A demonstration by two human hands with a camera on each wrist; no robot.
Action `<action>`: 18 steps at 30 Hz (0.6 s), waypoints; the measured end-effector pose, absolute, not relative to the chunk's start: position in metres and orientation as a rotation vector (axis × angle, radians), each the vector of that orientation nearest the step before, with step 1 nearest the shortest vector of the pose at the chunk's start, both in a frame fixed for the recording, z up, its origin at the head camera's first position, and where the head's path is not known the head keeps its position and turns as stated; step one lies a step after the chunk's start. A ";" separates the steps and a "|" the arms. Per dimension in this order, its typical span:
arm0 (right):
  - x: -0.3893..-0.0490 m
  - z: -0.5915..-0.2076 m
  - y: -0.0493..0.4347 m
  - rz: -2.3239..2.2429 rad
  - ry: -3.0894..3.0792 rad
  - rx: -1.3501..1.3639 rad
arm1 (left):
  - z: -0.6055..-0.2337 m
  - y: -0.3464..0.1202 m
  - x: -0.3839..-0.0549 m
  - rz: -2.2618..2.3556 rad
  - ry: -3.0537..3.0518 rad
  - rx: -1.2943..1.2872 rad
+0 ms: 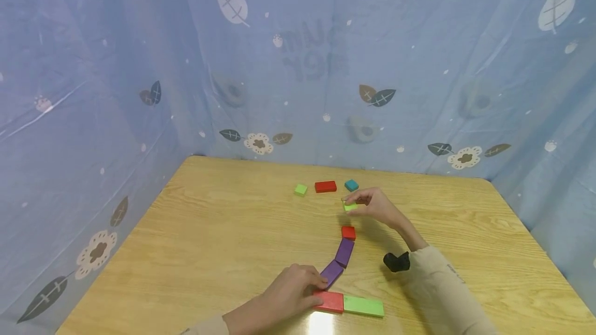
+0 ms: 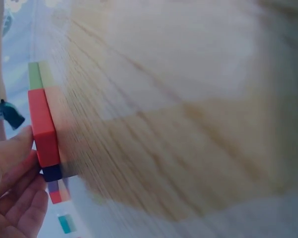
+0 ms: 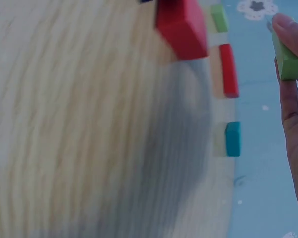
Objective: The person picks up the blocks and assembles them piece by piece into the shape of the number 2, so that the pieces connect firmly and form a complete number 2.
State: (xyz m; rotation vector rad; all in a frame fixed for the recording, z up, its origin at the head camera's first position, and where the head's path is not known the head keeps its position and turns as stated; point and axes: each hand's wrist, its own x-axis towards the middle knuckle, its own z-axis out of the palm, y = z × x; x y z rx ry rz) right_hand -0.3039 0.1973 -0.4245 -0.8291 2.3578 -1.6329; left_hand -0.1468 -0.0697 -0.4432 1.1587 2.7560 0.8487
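Raised off the table, my right hand pinches a small light green block between thumb and fingers; the right wrist view shows this green block too. My left hand holds the left end of a long red block, thumb on the near side and fingers on the far side by a purple block. A long green block touches the red one's right end. From there a curved row runs back through a second purple block to a small red block.
Near the table's back edge lie a small green block, a red block and a teal block. A black device sits at the right wrist. Blue patterned curtains hang around the wooden table.
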 end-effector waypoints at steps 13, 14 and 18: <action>-0.312 -0.434 0.207 -1.410 2.360 -0.914 | -0.442 -0.070 -0.148 0.865 2.748 1.171; -0.312 -0.434 0.207 -1.401 2.357 -0.910 | -0.442 -0.070 -0.148 0.863 2.748 1.171; -0.313 -0.436 0.206 -1.376 2.365 -0.905 | -0.442 -0.070 -0.147 0.855 2.747 1.166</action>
